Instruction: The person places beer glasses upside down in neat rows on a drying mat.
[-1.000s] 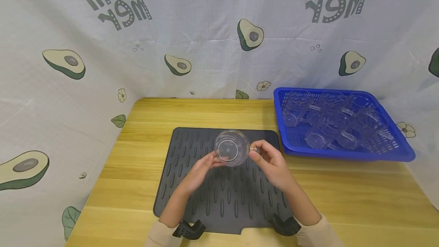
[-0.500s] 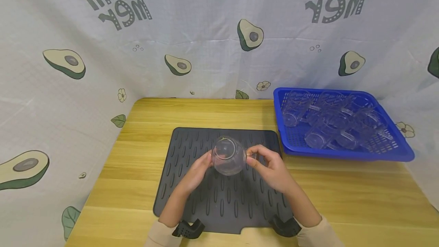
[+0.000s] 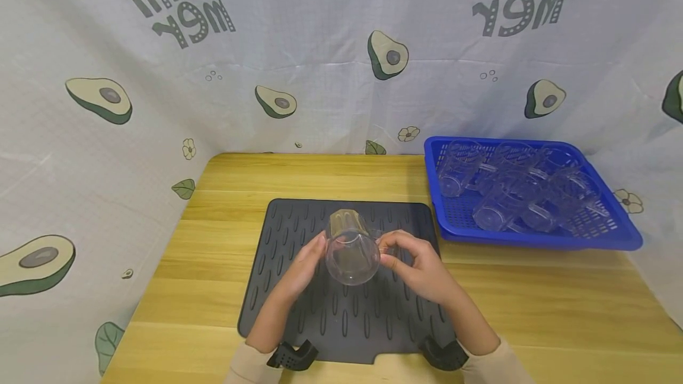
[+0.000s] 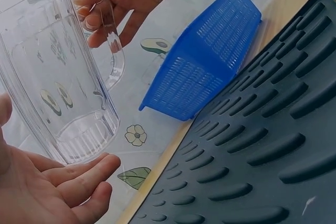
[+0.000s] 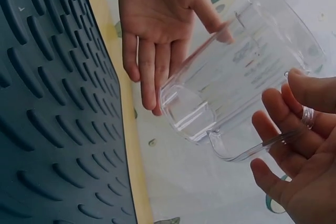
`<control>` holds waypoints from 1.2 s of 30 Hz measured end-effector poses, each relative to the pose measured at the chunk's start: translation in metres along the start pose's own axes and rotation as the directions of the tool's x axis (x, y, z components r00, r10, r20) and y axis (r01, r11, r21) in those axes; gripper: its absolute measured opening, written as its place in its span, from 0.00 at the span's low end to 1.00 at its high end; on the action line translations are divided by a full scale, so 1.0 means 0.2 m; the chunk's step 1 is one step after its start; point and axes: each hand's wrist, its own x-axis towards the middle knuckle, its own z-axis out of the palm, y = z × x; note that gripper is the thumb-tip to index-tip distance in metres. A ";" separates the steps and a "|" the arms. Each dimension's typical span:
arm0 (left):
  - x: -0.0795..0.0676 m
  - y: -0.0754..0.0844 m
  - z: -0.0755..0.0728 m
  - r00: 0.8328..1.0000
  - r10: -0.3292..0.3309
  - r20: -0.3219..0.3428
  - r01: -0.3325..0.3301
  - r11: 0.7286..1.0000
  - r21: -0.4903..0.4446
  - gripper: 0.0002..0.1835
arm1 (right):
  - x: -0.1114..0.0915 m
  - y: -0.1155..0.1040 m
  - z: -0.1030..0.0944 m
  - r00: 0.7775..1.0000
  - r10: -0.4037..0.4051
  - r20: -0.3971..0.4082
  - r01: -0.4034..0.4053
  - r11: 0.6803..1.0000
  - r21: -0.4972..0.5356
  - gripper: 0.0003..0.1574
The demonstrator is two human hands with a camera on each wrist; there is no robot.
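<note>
A clear mug (image 3: 352, 253) with a handle is held tilted above the dark drying mat (image 3: 341, 313), its open rim toward the camera in the head view. My right hand (image 3: 416, 265) grips the handle, thumb on one side and curled fingers on the other, as the right wrist view shows. On the opposite side is my left hand (image 3: 301, 271). Its fingers (image 4: 86, 182) are nearly straight beside the mug's base in the left wrist view, and its thumb (image 5: 212, 19) touches the mug's wall in the right wrist view.
A blue perforated basket (image 3: 533, 242) at the right holds several clear mugs (image 3: 493, 212) lying on their sides. The mat lies on a wooden table (image 3: 203, 242). Behind and at the sides hangs a white curtain (image 3: 320, 16) printed with avocados.
The mug has turned in the hands, so its rim now faces down toward the camera and its base points away. Both hands have shifted slightly left.
</note>
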 end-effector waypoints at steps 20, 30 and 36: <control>0.02 0.00 -0.06 0.990 -0.061 0.128 0.089 0.970 -0.225 0.36 | -0.02 0.00 0.02 0.972 -0.113 0.207 0.132 0.988 -0.081 0.12; 0.04 -0.01 -0.06 0.990 -0.098 0.101 0.123 0.949 -0.289 0.32 | -0.05 0.02 0.05 0.957 -0.123 0.264 0.151 0.984 -0.089 0.11; 0.05 0.01 -0.05 0.988 -0.142 0.063 0.154 0.959 -0.240 0.33 | -0.05 0.03 0.06 0.952 -0.125 0.279 0.158 0.982 -0.101 0.13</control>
